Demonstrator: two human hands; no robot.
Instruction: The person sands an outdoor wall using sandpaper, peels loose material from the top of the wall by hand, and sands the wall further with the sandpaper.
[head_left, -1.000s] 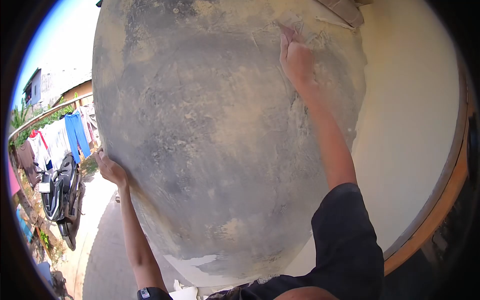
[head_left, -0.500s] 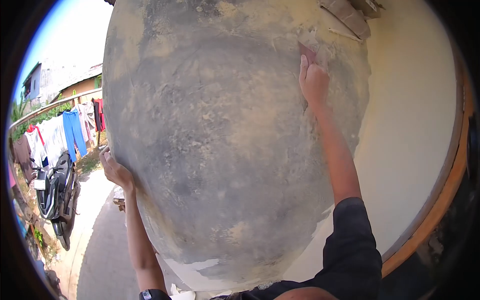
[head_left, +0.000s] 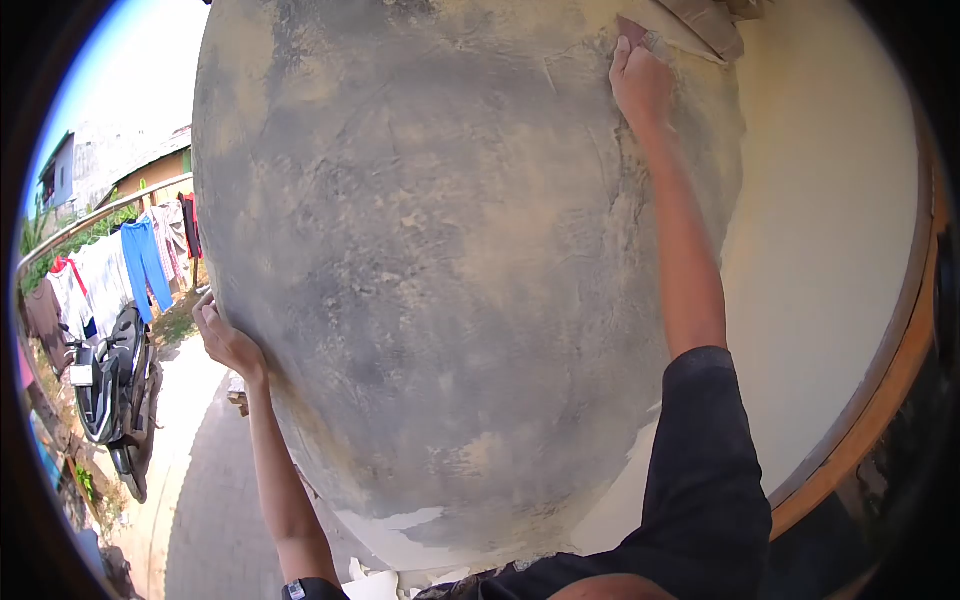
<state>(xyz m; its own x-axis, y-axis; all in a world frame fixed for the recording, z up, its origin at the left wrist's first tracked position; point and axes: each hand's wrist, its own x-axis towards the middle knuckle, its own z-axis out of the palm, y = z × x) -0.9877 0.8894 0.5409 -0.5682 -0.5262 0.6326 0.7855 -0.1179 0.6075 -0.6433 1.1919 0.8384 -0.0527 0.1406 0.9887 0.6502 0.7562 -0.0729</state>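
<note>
A grey, patchy wall (head_left: 420, 280) with yellowish stains and rough spots fills the middle of the head view. High on its right side, my right hand (head_left: 643, 85) is closed round a flat reddish-brown piece (head_left: 632, 30) with a pointed corner. Whether it is a scraper or folded sandpaper I cannot tell. The piece is at the wall surface, just left of a peeled flap of paint (head_left: 700, 28) that hangs loose at the top. Lower on the left, my left hand (head_left: 230, 345) grips the wall's left edge, its fingertips partly hidden behind it.
A cream wall (head_left: 820, 230) with an orange-brown border (head_left: 860, 420) adjoins on the right. Outside at left are a parked motorbike (head_left: 112, 390), laundry on a line (head_left: 145, 265) and a paved path (head_left: 215, 500). Pale peeled scraps (head_left: 375, 585) are below.
My right hand has moved up and slightly right along the wall with the reddish-brown piece, towards the loose flap. My left hand keeps its hold on the edge; the view has shifted slightly.
</note>
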